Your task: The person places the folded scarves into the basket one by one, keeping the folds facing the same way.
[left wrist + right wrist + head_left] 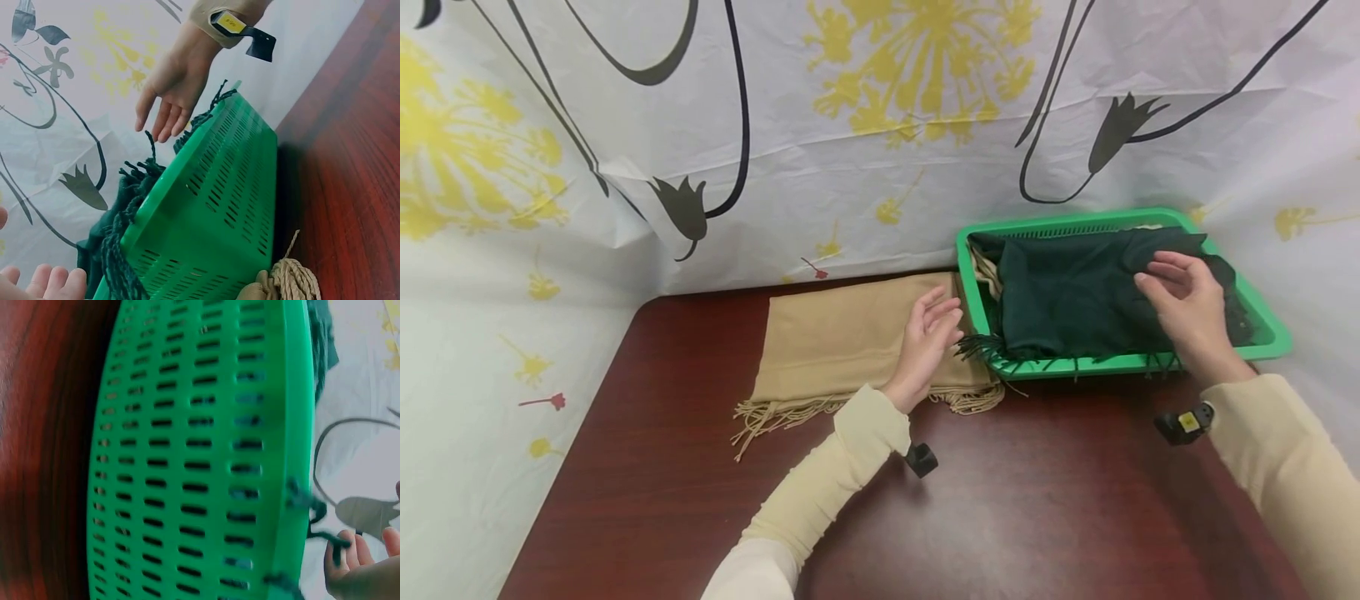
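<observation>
A dark green fringed scarf (1067,292) lies folded on top in a green plastic basket (1270,337). My right hand (1191,304) hovers over the scarf's right part, fingers loosely bent and holding nothing; in the left wrist view this hand (181,84) hangs palm visible above the rim. Left of the basket a beige scarf (835,333) lies folded flat on the table, its fringe towards me. My left hand (927,342) is raised over the beige scarf's right end, near the basket's left rim, fingers relaxed with nothing in them. Dark fringe (122,250) hangs over the basket's rim.
The dark red wooden table (1000,492) runs under everything. White patterned sheeting (820,183) rises behind the table and at both sides, close to the basket's back. Beige cloth (988,271) shows under the green scarf at the basket's left end.
</observation>
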The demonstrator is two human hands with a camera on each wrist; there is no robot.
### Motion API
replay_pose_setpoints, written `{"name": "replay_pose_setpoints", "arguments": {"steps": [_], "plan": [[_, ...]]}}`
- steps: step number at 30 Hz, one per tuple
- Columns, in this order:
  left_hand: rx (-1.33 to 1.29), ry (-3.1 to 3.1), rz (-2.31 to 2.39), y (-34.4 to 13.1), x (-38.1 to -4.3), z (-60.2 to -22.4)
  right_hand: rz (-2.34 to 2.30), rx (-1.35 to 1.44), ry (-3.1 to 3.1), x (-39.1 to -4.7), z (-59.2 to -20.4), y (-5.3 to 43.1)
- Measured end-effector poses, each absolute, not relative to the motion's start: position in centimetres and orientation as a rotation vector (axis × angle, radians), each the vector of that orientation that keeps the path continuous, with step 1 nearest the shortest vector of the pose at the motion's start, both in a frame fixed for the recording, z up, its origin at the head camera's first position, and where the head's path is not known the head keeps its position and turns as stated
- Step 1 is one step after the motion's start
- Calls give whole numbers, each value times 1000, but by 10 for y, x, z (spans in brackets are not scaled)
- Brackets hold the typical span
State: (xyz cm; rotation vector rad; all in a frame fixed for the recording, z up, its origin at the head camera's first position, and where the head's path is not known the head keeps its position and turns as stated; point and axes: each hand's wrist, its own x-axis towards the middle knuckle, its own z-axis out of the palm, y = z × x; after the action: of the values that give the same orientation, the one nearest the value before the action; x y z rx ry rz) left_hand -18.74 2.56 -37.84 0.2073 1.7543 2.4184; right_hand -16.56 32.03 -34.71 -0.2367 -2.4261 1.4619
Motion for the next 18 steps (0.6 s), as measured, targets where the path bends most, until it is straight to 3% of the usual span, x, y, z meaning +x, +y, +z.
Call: {"name": "replay_pose_setpoints", "arguments": {"steps": [18], "plan": [[337, 1786, 2330, -4, -168, -379, 1550, 81, -2432, -149, -358, 277]]}}
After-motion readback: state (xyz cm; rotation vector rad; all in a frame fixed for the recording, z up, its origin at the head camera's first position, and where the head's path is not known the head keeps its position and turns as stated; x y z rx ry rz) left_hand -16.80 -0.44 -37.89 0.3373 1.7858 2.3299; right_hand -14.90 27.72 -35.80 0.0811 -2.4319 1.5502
